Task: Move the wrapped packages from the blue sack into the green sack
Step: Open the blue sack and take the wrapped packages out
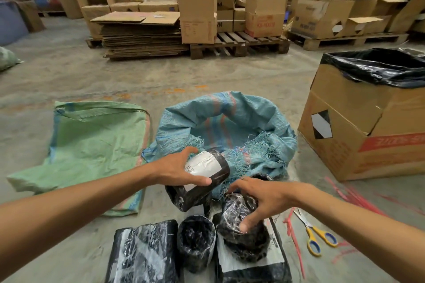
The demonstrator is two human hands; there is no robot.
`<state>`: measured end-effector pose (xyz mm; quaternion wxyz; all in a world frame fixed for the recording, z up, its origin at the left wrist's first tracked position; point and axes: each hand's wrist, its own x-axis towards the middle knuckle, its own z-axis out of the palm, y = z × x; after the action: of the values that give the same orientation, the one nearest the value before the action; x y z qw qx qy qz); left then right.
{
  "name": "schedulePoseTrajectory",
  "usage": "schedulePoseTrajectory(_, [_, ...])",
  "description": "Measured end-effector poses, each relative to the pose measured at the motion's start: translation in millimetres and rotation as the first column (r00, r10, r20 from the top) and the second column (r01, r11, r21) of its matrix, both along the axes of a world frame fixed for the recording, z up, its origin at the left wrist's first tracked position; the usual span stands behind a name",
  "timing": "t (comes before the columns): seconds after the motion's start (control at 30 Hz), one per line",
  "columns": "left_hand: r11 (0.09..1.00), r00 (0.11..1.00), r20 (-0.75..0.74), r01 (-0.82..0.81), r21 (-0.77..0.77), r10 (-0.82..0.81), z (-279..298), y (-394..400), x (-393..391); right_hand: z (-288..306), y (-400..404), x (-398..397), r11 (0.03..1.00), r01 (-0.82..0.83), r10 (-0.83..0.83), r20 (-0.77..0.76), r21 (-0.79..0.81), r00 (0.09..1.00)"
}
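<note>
Black packages (147,257) nearest; left hand (177,169) clamps labelled package (207,174), right hand (259,200) cups another — open green sack (92,145) first.

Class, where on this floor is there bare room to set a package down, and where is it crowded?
Free: bare concrete beyond the green sack and blue sack, toward the pallet. Crowded: the near floor, where both hands work among black wrapped packages, with scissors alongside.

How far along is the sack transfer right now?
Nothing looks moved yet: the green sack lies flat on the floor. The left hand holds a labelled package; the right hand rests on another package. Several wrapped packages lie on the floor by the blue sack.
</note>
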<state>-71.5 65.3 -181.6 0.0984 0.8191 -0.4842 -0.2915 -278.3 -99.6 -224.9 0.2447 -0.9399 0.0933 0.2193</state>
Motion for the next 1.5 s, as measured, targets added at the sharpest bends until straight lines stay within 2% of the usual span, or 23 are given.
schedulePoseTrajectory(0.07, [1.0, 1.0, -0.005, -0.011, -0.007, 0.011, 2.2, -2.1, 0.9, 6.1, -8.7, 0.5, 0.993, 0.061, -0.059, -0.017, 0.098, 0.998])
schedulePoseTrajectory(0.17, [0.997, 0.999, 0.033, -0.017, -0.081, 0.02, 8.1, -14.9, 7.9, 12.5, -27.1, 8.5, 0.98, 0.154, -0.163, 0.068, 0.124, 0.984])
schedulePoseTrajectory(0.23, [0.987, 0.998, 0.065, -0.003, -0.163, 0.014, 13.1, -31.1, 20.4, 13.3, -44.8, 21.0, 0.976, 0.201, -0.212, 0.165, 0.079, 0.963])
schedulePoseTrajectory(0.33, [0.97, 0.986, 0.129, 0.131, -0.203, -0.106, 11.3, -70.0, 48.8, 9.0, -79.7, 48.5, 0.944, 0.327, -0.299, 0.324, -0.035, 0.898])
schedulePoseTrajectory(0.43, [0.968, 0.955, 0.173, 0.249, -0.028, -0.241, -2.7, -115.2, 74.0, -1.0, -111.3, 81.4, 0.901, 0.417, -0.339, 0.403, -0.121, 0.85])
schedulePoseTrajectory(0.5, [0.955, 0.939, 0.179, 0.277, 0.108, -0.292, -18.5, -139.5, 85.2, -14.1, -126.0, 101.0, 0.905, 0.386, -0.314, 0.335, -0.176, 0.888])
schedulePoseTrajectory(0.6, [0.925, 0.902, 0.244, 0.306, 0.225, -0.357, -47.1, -168.8, 98.2, -42.5, -146.4, 127.5, 0.903, 0.38, -0.331, 0.241, -0.201, 0.913])
schedulePoseTrajectory(0.7, [0.803, 0.806, 0.328, 0.275, 0.528, -0.492, -68.9, -176.6, 98.0, -64.1, -161.4, 134.4, 0.879, 0.38, -0.379, 0.063, -0.289, 0.923])
schedulePoseTrajectory(0.8, [0.696, 0.783, 0.324, 0.186, 0.693, -0.531, -79.1, -180.8, 95.8, -74.9, -180.0, 125.4, 0.841, 0.31, -0.398, -0.118, -0.443, 0.91])
schedulePoseTrajectory(0.9, [0.651, 0.837, 0.231, 0.181, 0.737, -0.495, -80.4, -188.9, 101.0, -80.8, -198.6, 119.4, 0.781, 0.274, -0.416, -0.141, -0.561, 0.898])
schedulePoseTrajectory(0.97, [0.658, 0.874, 0.192, 0.175, 0.733, -0.446, -76.3, -192.4, 104.3, -86.2, -208.4, 114.5, 0.747, 0.258, -0.42, -0.134, -0.613, 0.897])
schedulePoseTrajectory(1.1, [0.651, 0.893, 0.201, 0.125, 0.748, -0.402, -70.7, -196.8, 111.2, -96.5, -217.6, 102.1, 0.611, 0.304, -0.441, 0.005, -0.731, 0.898])
schedulePoseTrajectory(1.17, [0.686, 0.892, 0.193, 0.16, 0.71, -0.408, -69.6, -198.9, 113.7, -99.6, -212.3, 102.4, 0.528, 0.315, -0.344, 0.141, -0.789, 0.928])
schedulePoseTrajectory(1.23, [0.756, 0.873, 0.247, 0.187, 0.627, -0.42, -64.5, -199.6, 113.8, -97.6, -201.2, 114.0, 0.498, 0.319, -0.18, 0.263, -0.807, 0.948])
schedulePoseTrajectory(1.3, [0.813, 0.803, 0.4, 0.171, 0.557, -0.443, -59.9, -201.1, 115.7, -91.5, -184.6, 132.9, 0.551, 0.343, -0.046, 0.382, -0.761, 0.923])
schedulePoseTrajectory(1.33, [0.814, 0.764, 0.459, 0.144, 0.563, -0.453, -58.6, -201.5, 116.7, -87.3, -175.1, 140.3, 0.64, 0.324, -0.034, 0.395, -0.697, 0.918])
schedulePoseTrajectory(1.37, [0.797, 0.739, 0.487, 0.112, 0.593, -0.467, -58.0, -202.4, 117.3, -84.9, -169.0, 145.7, 0.744, 0.283, -0.059, 0.362, -0.606, 0.93])
schedulePoseTrajectory(1.43, [0.724, 0.746, 0.46, 0.043, 0.689, -0.482, -60.9, -203.0, 119.1, -83.0, -162.5, 148.4, 0.921, 0.171, -0.144, 0.102, -0.351, 0.984])
schedulePoseTrajectory(1.47, [0.687, 0.752, 0.441, 0.022, 0.726, -0.49, -62.5, -203.5, 119.4, -82.1, -161.1, 146.9, 0.956, 0.158, -0.158, 0.019, -0.248, 0.987])
schedulePoseTrajectory(1.5, [0.667, 0.754, 0.43, 0.014, 0.745, -0.496, -63.7, -203.7, 120.1, -82.2, -161.8, 145.6, 0.966, 0.174, -0.169, 0.044, -0.19, 0.985])
